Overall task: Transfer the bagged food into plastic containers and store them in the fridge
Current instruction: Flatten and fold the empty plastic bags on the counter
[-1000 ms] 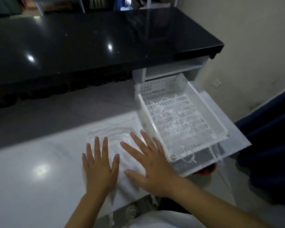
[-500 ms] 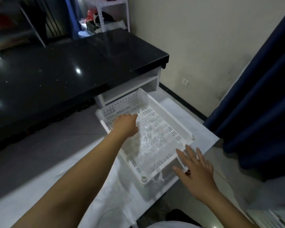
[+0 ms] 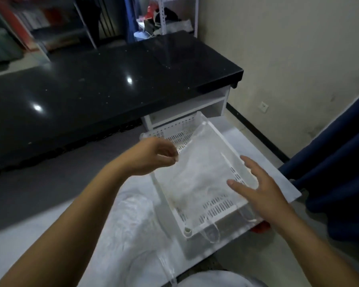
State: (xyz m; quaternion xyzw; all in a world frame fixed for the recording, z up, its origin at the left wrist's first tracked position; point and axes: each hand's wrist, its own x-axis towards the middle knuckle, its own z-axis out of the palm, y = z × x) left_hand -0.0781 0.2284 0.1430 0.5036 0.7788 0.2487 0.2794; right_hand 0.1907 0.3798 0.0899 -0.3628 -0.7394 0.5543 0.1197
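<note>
A white slotted plastic basket (image 3: 232,212) holds a clear plastic bag (image 3: 197,175), its edge pinched by the left hand (image 3: 153,156). The right hand (image 3: 257,187) hovers open over the basket's right rim. Below the left forearm, more crumpled clear bags (image 3: 133,220) lie on the white surface (image 3: 39,245).

White counter (image 3: 50,230), glossy, ended at a corner on the right. Directly on it, at that right end: a white slotted plastic basket (image 3: 232,150), set at an angle, a clear plastic bag (image 3: 197,172) spread inside. Just left of the basket, also flat on the counter: another crumpled clear bag (image 3: 133,220), its handle loops trailing toward the near edge. More thin clear loops hung over the basket's near rim.
</note>
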